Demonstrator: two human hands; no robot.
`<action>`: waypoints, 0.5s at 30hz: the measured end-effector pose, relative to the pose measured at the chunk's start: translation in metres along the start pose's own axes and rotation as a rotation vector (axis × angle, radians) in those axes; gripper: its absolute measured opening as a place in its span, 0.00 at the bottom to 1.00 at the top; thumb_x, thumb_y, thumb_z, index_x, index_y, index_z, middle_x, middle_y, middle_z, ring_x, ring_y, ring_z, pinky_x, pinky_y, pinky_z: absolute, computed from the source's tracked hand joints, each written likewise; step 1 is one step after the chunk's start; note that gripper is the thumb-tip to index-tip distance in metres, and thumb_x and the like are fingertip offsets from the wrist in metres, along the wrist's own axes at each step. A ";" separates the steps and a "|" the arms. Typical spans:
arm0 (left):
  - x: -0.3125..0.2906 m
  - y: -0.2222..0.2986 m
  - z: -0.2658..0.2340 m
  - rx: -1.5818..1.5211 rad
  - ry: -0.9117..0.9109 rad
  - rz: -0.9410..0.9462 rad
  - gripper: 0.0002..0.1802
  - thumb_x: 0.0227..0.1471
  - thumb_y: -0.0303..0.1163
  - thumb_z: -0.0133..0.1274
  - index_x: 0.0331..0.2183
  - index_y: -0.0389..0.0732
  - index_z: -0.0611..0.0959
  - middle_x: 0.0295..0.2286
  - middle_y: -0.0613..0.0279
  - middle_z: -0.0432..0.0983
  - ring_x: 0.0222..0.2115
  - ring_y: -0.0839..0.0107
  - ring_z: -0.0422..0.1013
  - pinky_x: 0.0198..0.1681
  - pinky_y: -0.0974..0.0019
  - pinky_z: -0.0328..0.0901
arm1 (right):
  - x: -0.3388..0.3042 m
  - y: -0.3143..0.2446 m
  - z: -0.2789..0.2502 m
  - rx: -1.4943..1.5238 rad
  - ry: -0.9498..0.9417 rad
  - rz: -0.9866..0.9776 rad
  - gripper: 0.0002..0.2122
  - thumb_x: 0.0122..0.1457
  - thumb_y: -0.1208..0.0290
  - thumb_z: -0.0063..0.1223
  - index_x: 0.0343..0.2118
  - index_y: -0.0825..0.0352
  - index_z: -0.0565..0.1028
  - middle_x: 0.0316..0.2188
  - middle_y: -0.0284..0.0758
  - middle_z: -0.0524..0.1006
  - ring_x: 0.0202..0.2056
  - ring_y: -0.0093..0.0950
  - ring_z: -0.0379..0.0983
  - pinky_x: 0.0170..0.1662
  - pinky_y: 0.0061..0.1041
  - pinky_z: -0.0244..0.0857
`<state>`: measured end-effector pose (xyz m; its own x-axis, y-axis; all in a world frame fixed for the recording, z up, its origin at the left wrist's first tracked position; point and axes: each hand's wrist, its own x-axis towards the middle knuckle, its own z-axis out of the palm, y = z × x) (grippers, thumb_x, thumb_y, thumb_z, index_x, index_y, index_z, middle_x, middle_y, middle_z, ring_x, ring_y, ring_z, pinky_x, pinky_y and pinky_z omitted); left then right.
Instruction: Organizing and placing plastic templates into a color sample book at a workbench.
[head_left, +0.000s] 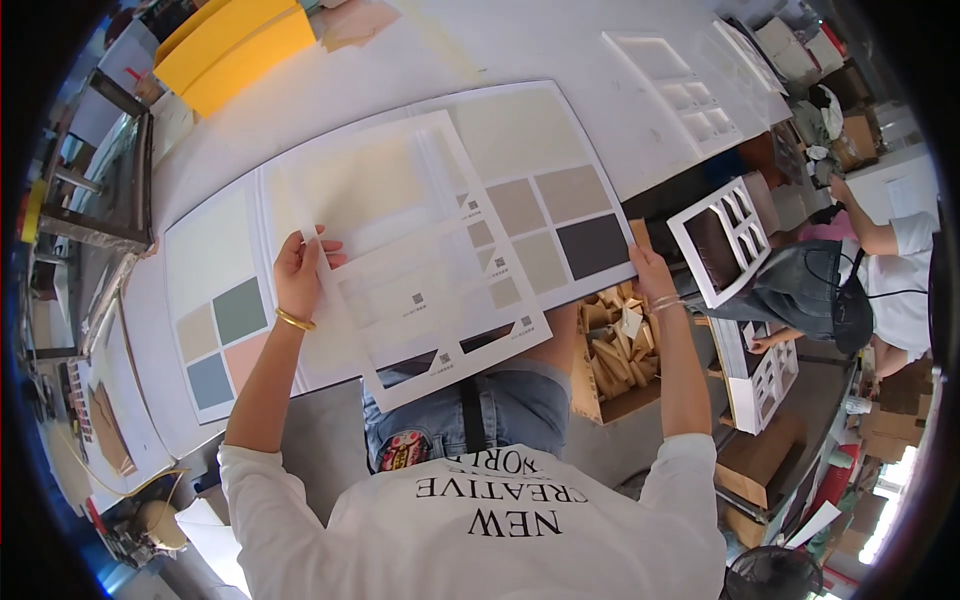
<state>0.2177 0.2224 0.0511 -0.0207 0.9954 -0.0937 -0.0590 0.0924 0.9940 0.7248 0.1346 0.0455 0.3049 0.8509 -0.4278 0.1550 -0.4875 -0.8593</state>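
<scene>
Fingers of the left hand (297, 277) are closed on the left edge of a white-bordered, see-through sheet (410, 290), while the right hand (654, 277) grips the right edge of an opened swatch board (515, 125), its thumb above and its other fingers mostly hidden. The sheet lies over the middle of the board, its lower corner jutting past the near edge above the person's denim shorts (530, 395). Green, blue, pink, beige and dark grey squares show on the board, which reaches from the white table (370, 75) out over its near edge. Beyond it stand a yellow box (235, 55) and, farther right, white windowed frames (690, 97). Below the right hand, a carton (632, 403) holds wooden pieces (622, 355); to the right, another person (895, 270) stands beside a white lattice panel (722, 240).
</scene>
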 end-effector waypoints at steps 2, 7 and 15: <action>-0.005 0.003 -0.012 -0.010 0.061 -0.007 0.12 0.56 0.24 0.37 0.41 0.31 0.71 0.28 0.53 0.75 0.25 0.68 0.73 0.31 0.71 0.69 | 0.004 0.007 -0.005 -0.079 -0.038 0.025 0.16 0.59 0.58 0.43 0.37 0.68 0.73 0.22 0.24 0.70 0.21 0.14 0.63 0.22 0.15 0.56; -0.003 0.011 -0.070 0.454 0.263 0.042 0.11 0.53 0.33 0.45 0.31 0.34 0.76 0.24 0.59 0.76 0.24 0.73 0.73 0.25 0.74 0.64 | 0.041 0.019 -0.009 0.027 -0.065 -0.083 0.22 0.58 0.53 0.43 0.40 0.72 0.73 0.35 0.33 0.74 0.37 0.21 0.68 0.40 0.22 0.61; 0.015 -0.015 -0.257 1.315 0.740 0.143 0.15 0.43 0.44 0.50 0.25 0.42 0.80 0.41 0.55 0.70 0.40 0.58 0.67 0.40 0.56 0.62 | 0.057 0.010 -0.004 -0.585 0.158 -0.348 0.28 0.60 0.48 0.33 0.35 0.76 0.72 0.29 0.43 0.75 0.35 0.34 0.71 0.41 0.27 0.61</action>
<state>-0.0378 0.2289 0.0204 -0.4538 0.7980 0.3965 0.8854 0.3539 0.3013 0.7474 0.1774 0.0135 0.2716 0.9598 -0.0711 0.7355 -0.2547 -0.6279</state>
